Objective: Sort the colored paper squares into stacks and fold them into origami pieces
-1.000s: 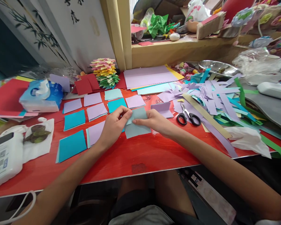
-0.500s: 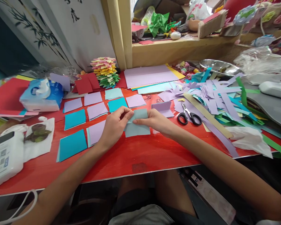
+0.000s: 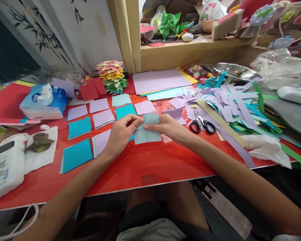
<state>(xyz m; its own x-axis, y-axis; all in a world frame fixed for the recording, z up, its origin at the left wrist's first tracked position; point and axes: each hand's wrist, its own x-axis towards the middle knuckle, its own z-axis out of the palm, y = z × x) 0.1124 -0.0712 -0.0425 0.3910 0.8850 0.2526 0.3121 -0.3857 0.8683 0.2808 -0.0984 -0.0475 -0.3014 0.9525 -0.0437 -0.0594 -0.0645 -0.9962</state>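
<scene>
Near the middle of the red table (image 3: 180, 160), my left hand (image 3: 122, 134) pinches the left edge of a pale blue-grey paper (image 3: 147, 135). My right hand (image 3: 171, 127) grips the same sheet on its right side, thumb across the front. A horizontal crease runs over the paper between the thumbs, and its lower part hangs toward me. Behind my right hand lies a folded lilac paper (image 3: 174, 114). Teal squares (image 3: 79, 127) and lilac squares (image 3: 103, 117) lie in rows left of and behind my left hand.
Black-handled scissors (image 3: 202, 124) lie right of my right hand, beside a heap of paper strips (image 3: 228, 100). A tissue pack (image 3: 43, 102) and a white device (image 3: 6, 167) are at the left. A folded-paper tower (image 3: 112, 77) and large lilac sheets (image 3: 160, 81) stand or lie behind.
The held paper's lower part has risen slightly and looks shorter, and my right hand has shifted a little to the right. Both hands still hold the sheet.
</scene>
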